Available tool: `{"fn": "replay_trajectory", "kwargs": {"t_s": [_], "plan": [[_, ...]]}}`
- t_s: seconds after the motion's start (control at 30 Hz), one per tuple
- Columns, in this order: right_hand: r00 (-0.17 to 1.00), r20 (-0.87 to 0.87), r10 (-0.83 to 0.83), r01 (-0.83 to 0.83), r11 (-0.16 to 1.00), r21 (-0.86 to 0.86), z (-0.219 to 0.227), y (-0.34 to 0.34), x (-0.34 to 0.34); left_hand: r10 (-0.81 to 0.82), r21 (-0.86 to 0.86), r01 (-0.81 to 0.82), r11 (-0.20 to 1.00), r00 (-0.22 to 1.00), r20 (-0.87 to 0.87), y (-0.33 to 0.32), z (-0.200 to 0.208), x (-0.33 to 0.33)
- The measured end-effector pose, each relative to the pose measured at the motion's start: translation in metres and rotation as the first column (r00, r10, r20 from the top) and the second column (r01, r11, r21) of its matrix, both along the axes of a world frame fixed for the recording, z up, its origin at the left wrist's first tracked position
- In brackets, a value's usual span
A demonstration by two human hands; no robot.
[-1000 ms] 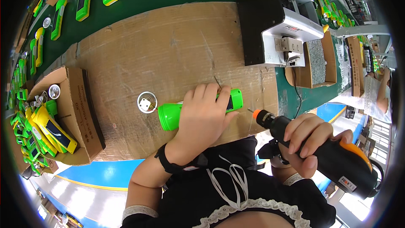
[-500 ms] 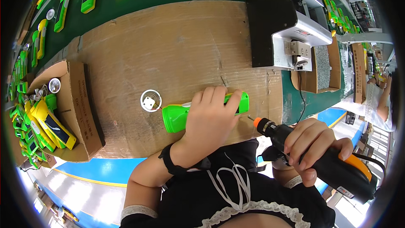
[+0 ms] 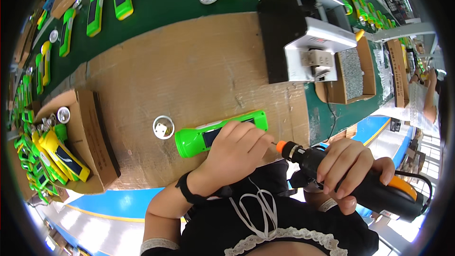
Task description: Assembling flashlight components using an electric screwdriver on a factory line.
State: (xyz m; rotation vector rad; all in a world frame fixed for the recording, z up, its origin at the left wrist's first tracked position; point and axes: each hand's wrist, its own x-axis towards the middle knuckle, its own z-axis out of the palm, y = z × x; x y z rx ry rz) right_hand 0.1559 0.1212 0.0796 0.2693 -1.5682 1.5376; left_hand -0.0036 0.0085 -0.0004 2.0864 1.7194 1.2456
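The right hand [image 3: 350,167] is low on the right, with its fingers curled round the black driver [image 3: 310,159]. The driver's tip points left. The left arm comes up from the bottom, with a black band [image 3: 184,188] on the wrist. The left hand [image 3: 237,149] bends its fingers to the right, close by that tip. I can't tell if they pinch anything. Just past this hand, and partly behind it, the green torch [image 3: 189,143] lies on the cardboard [image 3: 180,57], wide end left. A round lamp cup [image 3: 163,127] sits just left of it. Farther off, a machine [image 3: 308,47] stands on the right.
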Motion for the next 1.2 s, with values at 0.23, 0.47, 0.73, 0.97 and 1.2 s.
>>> {"fn": "replay_trajectory", "kwargs": {"t_s": [0.23, 0.47, 0.73, 0.97, 1.2], "plan": [[0.857, -0.228, -0.463, 0.482, 0.875, 0.035, 0.017, 0.043, 0.012, 0.240, 0.056, -0.235, 0.970, 0.966, -0.099, 0.056, 0.075, -0.004], [0.846, -0.067, -0.528, 0.528, 0.849, -0.024, 0.019, 0.069, -0.014, 0.385, 0.221, -0.336, 0.916, 0.891, -0.243, 0.151, 0.103, -0.013], [0.849, 0.094, -0.520, 0.505, 0.851, 0.144, 0.019, 0.077, -0.015, 0.247, -0.383, -0.354, 0.853, 0.921, -0.301, 0.036, 0.103, 0.009], [0.944, 0.000, -0.331, 0.323, 0.922, -0.213, 0.004, 0.028, -0.004, 0.299, -0.272, -0.319, 0.908, 0.947, -0.115, 0.002, 0.005, 0.006], [0.990, 0.037, -0.137, 0.133, 0.988, 0.079, -0.017, -0.010, 0.011, 0.352, -0.205, -0.349, 0.914, 0.936, -0.025, 0.005, 0.000, 0.007]]}}
